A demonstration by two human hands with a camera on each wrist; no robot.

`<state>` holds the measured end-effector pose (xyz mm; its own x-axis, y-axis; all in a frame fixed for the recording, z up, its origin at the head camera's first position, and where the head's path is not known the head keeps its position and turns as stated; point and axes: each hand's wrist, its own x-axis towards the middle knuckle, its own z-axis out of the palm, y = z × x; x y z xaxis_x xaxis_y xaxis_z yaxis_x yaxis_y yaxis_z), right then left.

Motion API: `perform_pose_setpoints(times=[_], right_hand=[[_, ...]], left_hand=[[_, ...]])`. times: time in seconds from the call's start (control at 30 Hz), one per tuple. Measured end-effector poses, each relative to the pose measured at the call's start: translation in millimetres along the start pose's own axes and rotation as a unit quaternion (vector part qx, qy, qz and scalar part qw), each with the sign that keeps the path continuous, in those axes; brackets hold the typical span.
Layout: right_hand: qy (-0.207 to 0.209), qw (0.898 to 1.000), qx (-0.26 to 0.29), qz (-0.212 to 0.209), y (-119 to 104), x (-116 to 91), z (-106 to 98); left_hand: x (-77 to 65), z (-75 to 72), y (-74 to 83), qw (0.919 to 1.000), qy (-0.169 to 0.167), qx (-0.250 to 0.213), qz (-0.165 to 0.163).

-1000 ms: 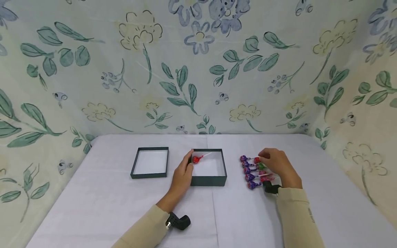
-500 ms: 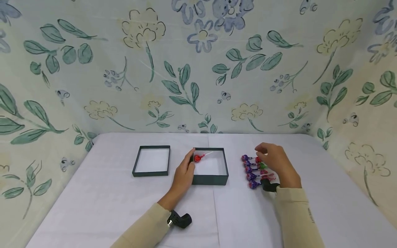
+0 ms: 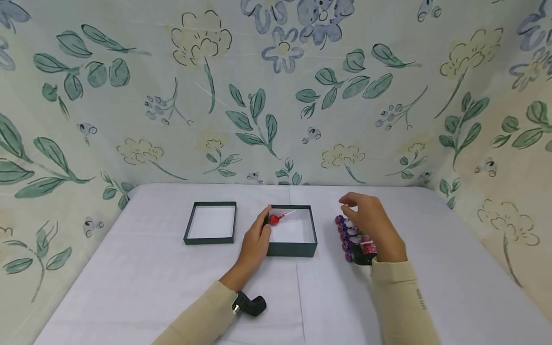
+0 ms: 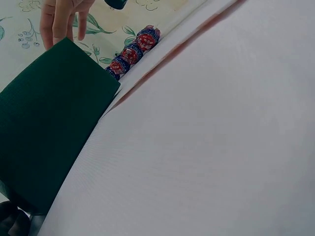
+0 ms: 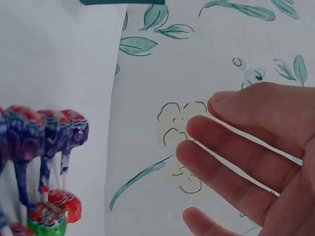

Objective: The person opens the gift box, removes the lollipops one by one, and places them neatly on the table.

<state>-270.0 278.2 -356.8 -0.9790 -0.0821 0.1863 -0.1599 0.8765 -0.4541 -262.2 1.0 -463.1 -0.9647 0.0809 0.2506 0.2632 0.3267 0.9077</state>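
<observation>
My left hand [image 3: 253,244] holds the left side of a dark green box [image 3: 292,249] with a white inside, its thumb near the rim. In the box's back left part lies a red lollipop [image 3: 274,220], its white stick pointing right. My right hand [image 3: 373,223] hovers over the far end of a group of lollipops, fingers loosely spread and nothing between them; the right wrist view shows the fingers [image 5: 236,182] apart. Purple-wrapped lollipops [image 3: 345,235] form a column, with pink ones [image 3: 368,245], a green one [image 5: 47,221] and a red one beside them. The hand hides part of the group.
A shallow dark green lid [image 3: 209,241], white inside, lies left of the box. A white cloth [image 3: 151,287] covers the table, and a flowered curtain [image 3: 172,120] hangs behind it. Each wrist wears a black camera [image 3: 252,305].
My right hand has left the red lollipop at the far end of the group, rising and moving left as its fingers spread. My left hand stays on the box.
</observation>
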Motion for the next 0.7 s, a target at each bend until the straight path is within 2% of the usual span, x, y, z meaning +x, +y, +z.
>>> perform_pose_setpoints(times=[0.3, 0.7], right_hand=[[0.008, 1.000, 0.004, -0.019, -22, 4, 8], [0.038, 0.994, 0.048, -0.086, -58, 17, 18]], left_hand=[[-0.3, 0.4, 0.3, 1.0000, -0.004, 0.001, -0.003], [-0.4, 0.2, -0.8, 1.0000, 0.003, 0.005, 0.003]])
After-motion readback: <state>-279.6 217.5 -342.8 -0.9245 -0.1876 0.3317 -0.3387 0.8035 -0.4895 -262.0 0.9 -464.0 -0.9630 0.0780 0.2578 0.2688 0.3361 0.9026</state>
